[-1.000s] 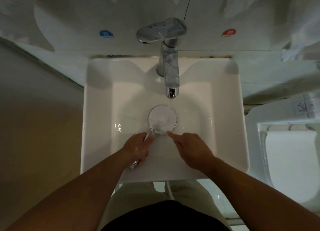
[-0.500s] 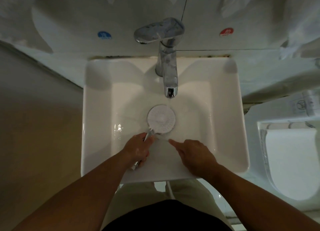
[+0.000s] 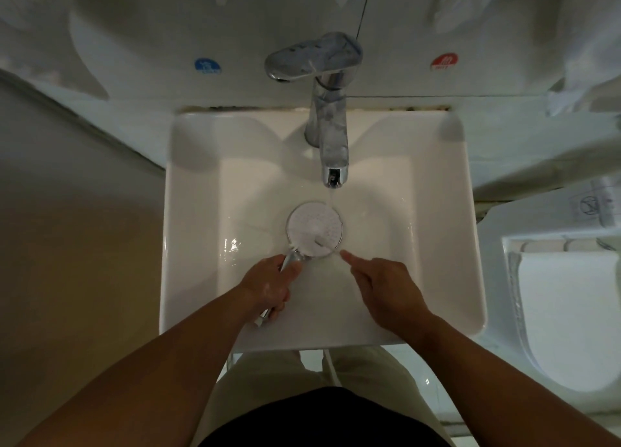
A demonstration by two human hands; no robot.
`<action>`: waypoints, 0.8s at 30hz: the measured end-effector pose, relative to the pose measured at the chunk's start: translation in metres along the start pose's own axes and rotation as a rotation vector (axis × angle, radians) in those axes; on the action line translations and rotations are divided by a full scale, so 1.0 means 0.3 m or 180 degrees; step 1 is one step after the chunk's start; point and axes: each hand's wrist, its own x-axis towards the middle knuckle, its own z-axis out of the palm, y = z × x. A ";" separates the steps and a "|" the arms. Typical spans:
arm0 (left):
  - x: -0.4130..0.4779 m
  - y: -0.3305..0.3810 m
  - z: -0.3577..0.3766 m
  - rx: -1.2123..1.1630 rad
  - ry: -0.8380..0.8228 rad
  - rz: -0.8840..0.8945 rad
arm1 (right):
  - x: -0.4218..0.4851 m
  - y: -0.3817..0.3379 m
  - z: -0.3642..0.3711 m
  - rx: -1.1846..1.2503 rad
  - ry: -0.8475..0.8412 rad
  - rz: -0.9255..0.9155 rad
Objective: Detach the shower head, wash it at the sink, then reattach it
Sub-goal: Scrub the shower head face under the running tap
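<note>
A round white shower head (image 3: 314, 228) faces up inside the white sink (image 3: 188, 245), under water running from the chrome tap (image 3: 331, 134). My left hand (image 3: 268, 283) grips its chrome handle, whose end sticks out below my fist. My right hand (image 3: 386, 285) is just right of the head, forefinger stretched out with its tip at the head's lower right rim, the other fingers curled and holding nothing.
A blue sticker (image 3: 207, 66) and a red sticker (image 3: 444, 61) mark the wall either side of the tap lever. A white toilet (image 3: 568, 312) stands at the right. A brown wall or floor lies at the left.
The shower head's white face has turned up into fuller view under the stream. My right forefinger has stayed by the head's lower right rim. My left hand keeps its grip.
</note>
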 end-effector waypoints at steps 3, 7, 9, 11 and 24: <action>-0.010 0.004 0.001 0.0009 0.0016 -0.0018 | 0.004 -0.050 0.039 -0.0289 -0.0477 -0.0037; -0.008 0.004 -0.001 0.0074 0.0031 0.0028 | 0.010 -0.022 0.027 -0.0442 -0.0525 -0.0009; -0.004 0.002 -0.001 0.0100 0.0032 0.0058 | 0.005 -0.019 0.024 -0.0514 -0.0533 -0.0017; -0.005 0.002 0.000 0.0119 0.0033 0.0055 | 0.002 -0.021 0.020 -0.0575 -0.0560 -0.0064; -0.013 0.011 -0.002 0.0088 0.0002 0.0000 | -0.011 0.016 -0.022 -0.0606 -0.0530 -0.0135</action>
